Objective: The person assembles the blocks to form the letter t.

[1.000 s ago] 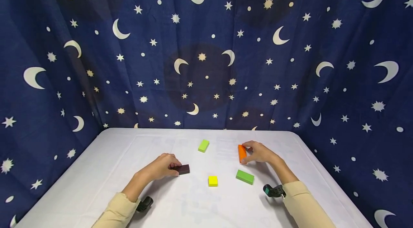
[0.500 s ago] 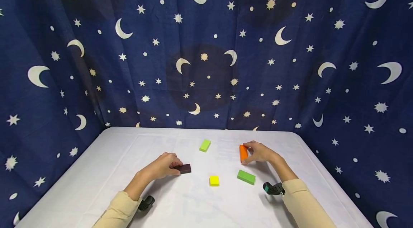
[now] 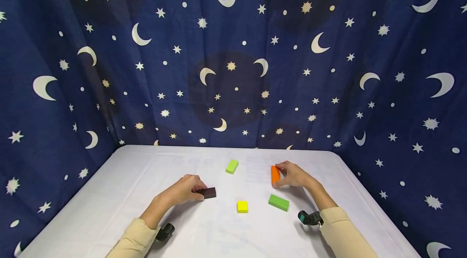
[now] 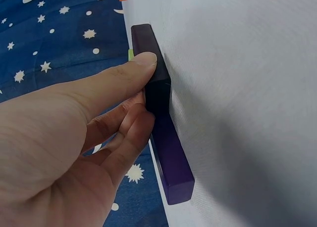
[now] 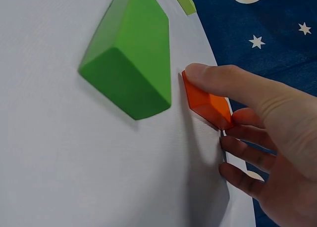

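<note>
My left hand [image 3: 184,190] pinches a dark brown block [image 3: 209,193] lying on the table. In the left wrist view, the thumb of that hand [image 4: 64,133] presses on the brown block [image 4: 143,38], while the fingers curl at its other side; a purple block [image 4: 172,165] lies end to end with it. My right hand [image 3: 296,176] holds an orange block [image 3: 275,177] between thumb and fingers. The right wrist view shows the thumb of this hand [image 5: 282,133] at one end of the orange block [image 5: 205,103] and a finger at the other.
A green block [image 3: 279,203] lies just in front of the orange one, and a yellow block [image 3: 242,207] lies between the forearms. Farther back is a lime block [image 3: 232,166]. A dark blue curtain [image 3: 233,99] with moons and stars surrounds the white table [image 3: 153,160].
</note>
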`<state>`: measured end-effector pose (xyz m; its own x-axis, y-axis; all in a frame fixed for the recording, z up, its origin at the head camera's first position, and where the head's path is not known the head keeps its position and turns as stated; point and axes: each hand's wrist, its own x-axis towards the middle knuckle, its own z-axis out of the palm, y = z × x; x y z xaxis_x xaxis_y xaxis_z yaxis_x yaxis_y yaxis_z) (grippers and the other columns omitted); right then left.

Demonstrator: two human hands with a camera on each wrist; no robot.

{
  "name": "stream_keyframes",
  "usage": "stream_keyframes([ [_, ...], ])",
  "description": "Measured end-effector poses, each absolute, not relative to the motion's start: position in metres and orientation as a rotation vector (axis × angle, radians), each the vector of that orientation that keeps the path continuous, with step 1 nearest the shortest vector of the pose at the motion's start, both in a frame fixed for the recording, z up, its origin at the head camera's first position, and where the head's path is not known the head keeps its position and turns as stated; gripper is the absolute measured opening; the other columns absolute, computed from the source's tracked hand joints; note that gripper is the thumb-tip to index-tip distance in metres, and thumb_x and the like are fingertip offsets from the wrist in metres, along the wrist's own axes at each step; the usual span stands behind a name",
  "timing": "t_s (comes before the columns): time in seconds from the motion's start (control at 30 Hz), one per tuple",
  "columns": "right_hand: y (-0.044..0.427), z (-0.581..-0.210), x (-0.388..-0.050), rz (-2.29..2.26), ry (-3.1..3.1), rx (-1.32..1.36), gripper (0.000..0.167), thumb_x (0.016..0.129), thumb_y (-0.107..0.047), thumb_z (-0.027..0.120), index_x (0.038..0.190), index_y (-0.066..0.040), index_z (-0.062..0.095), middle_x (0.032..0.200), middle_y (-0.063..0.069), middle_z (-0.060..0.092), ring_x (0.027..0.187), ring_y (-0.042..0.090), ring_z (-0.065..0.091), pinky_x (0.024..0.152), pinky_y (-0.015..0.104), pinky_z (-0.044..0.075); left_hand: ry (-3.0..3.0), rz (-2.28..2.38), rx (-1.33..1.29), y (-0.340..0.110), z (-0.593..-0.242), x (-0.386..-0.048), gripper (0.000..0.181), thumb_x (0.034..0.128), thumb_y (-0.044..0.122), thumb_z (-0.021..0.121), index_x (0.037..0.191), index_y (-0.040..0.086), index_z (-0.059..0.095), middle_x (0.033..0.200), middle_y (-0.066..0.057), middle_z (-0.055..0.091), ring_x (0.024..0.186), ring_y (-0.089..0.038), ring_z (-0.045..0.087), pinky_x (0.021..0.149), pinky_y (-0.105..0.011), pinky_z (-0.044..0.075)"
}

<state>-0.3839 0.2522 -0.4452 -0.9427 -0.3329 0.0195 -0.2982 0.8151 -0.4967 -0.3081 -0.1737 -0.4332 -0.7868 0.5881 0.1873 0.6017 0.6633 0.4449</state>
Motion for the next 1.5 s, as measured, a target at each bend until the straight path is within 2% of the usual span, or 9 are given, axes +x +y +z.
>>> stream_keyframes([
  [0.4,0.250,-0.446,-0.381,-0.804,2.965,-0.550,0.087,0.066,-0.038,0.090,0.136,0.000,0.056,0.129,0.015,0.058,0.109,0.026,0.058,0.099,0.047,0.048,-2.842,-0.769,-1.012,-0.174,-0.436,-0.310,0.026,0.0800,0.013,0.080,0.105,0.005,0.075,0.093,-0.003,0.068,0.082,-0.012,0.057,0.073,-0.024,0.046],
  [0.97,0.231,-0.437,-0.375,-0.797,2.951,-0.658,0.090,0.067,-0.042,0.088,0.139,0.000,0.053,0.135,0.018,0.055,0.118,0.034,0.057,0.100,0.052,0.047,-2.833,-0.796,-1.028,-0.174,-0.432,-0.309,0.026,0.0795,0.012,0.080,0.104,0.004,0.075,0.093,-0.003,0.068,0.081,-0.013,0.059,0.072,-0.024,0.048],
  [1.5,0.206,-0.433,-0.365,-0.797,2.972,-0.656,0.087,0.066,-0.044,0.088,0.138,-0.005,0.056,0.137,0.011,0.055,0.118,0.028,0.055,0.101,0.050,0.047,-2.826,-0.755,-1.042,-0.174,-0.435,-0.311,0.027,0.0797,0.013,0.080,0.105,0.005,0.075,0.092,-0.002,0.068,0.080,-0.012,0.057,0.072,-0.023,0.044],
])
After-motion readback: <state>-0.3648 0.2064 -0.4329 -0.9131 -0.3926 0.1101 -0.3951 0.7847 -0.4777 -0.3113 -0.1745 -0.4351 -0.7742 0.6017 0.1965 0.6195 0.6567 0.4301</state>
